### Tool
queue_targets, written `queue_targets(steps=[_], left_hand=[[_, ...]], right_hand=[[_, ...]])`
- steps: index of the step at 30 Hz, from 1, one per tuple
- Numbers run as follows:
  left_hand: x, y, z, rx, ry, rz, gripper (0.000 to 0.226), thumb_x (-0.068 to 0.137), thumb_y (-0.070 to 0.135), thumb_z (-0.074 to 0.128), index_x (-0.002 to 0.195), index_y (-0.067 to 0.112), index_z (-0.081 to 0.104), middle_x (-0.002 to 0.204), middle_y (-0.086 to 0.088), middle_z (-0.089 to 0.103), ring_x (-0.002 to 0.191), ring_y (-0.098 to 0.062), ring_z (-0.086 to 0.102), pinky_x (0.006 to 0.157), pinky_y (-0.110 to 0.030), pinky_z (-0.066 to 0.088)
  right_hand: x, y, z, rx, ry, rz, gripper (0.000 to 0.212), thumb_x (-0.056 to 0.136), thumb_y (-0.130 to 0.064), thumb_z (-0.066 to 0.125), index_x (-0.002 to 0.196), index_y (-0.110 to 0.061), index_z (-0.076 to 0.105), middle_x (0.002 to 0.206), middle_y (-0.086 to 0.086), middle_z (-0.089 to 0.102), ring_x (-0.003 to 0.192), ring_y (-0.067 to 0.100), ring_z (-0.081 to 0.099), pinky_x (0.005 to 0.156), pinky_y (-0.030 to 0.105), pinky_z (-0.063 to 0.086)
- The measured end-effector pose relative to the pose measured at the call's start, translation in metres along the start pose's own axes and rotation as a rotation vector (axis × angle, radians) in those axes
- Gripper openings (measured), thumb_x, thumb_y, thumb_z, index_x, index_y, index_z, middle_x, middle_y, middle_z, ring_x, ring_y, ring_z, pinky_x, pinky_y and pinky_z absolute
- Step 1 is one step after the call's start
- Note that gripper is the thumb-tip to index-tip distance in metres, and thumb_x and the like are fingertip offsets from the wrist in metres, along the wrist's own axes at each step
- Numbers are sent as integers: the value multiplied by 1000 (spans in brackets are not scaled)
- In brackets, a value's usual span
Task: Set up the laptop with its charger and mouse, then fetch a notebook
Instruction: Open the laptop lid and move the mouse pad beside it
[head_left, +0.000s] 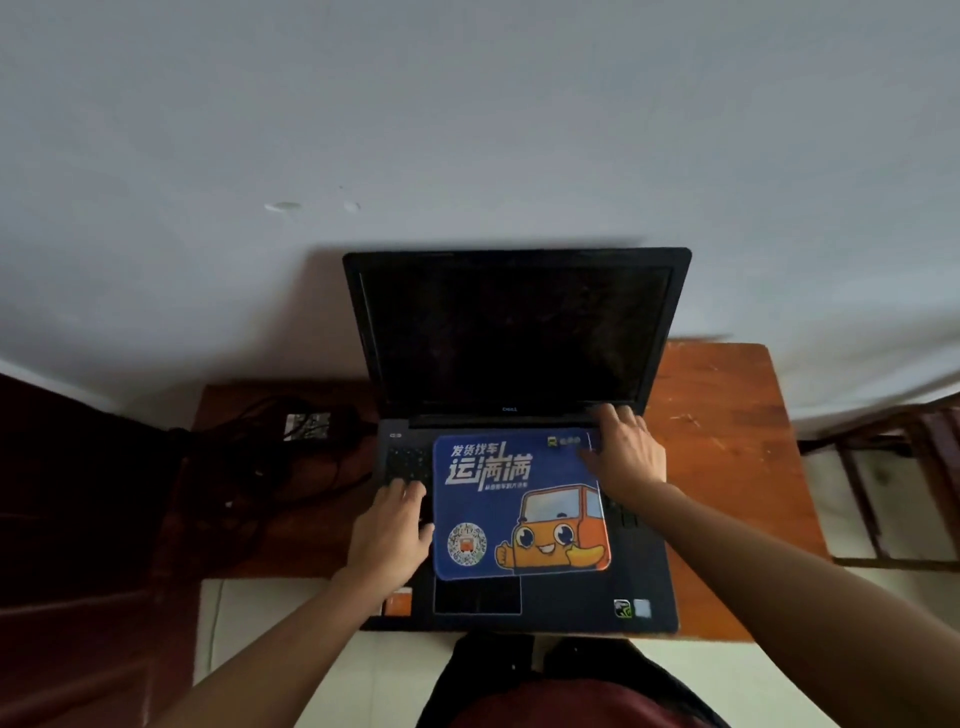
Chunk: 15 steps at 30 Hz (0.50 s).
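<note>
To clear the laptop (514, 338) keyboard, with left hand (392, 530) and right hand (626, 452) flat and ungripped at the mouse pad (519, 499) edges, pinch and lift.

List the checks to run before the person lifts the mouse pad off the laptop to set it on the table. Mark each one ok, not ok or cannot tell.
1. Laptop lid open: ok; the screen is dark.
2. Keyboard free: not ok; the mouse pad lies across it.
3. Hold on the pad: cannot tell; the right hand covers its far right corner, and the left hand rests on the keys beside its left edge.
4. Bare table for the pad: ok, to the right of the laptop.
5. Charger plugged into the laptop: cannot tell; brick and cables lie on the table to the left.
</note>
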<state>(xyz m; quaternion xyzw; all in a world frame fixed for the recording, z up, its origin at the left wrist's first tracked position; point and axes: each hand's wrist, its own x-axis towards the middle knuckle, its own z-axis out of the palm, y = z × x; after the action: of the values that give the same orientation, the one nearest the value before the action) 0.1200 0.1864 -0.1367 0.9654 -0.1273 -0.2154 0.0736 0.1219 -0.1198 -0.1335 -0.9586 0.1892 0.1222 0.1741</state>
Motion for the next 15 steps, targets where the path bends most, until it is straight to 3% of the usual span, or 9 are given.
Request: queue_targets(steps=[3,6,9,15], left_hand=[[3,-1,1,53,99,72,49,91,37,56,133,16,47,135,-8,47,121,-24,46,92,-34,47],[2,4,6,79,39,49,56,96,43,44,145,17,35,153,-13,28,139,-28,28,107,-40,36],[-4,7,14,123,-10,37,59,98,45,37,148,18,27,158,-13,16,145,-29,16,111,-41,31],[-9,11,19,106,46,8,58,97,40,42,147,14,32,157,-16,22,145,-33,19,108,-43,35]], right_hand=[[14,1,-33,107,319,-13,58,84,-32,68,135,-24,42,132,7,46,118,28,46,67,34,46],[42,-3,-75,287,523,10,61,82,-31,67,135,-26,37,134,7,43,121,28,44,76,38,45],[62,-12,-100,444,557,84,60,84,-33,63,136,-27,34,134,5,40,117,28,50,76,37,44],[70,-16,-110,643,475,221,54,90,-40,59,135,-18,41,133,7,44,110,27,56,84,36,43]])
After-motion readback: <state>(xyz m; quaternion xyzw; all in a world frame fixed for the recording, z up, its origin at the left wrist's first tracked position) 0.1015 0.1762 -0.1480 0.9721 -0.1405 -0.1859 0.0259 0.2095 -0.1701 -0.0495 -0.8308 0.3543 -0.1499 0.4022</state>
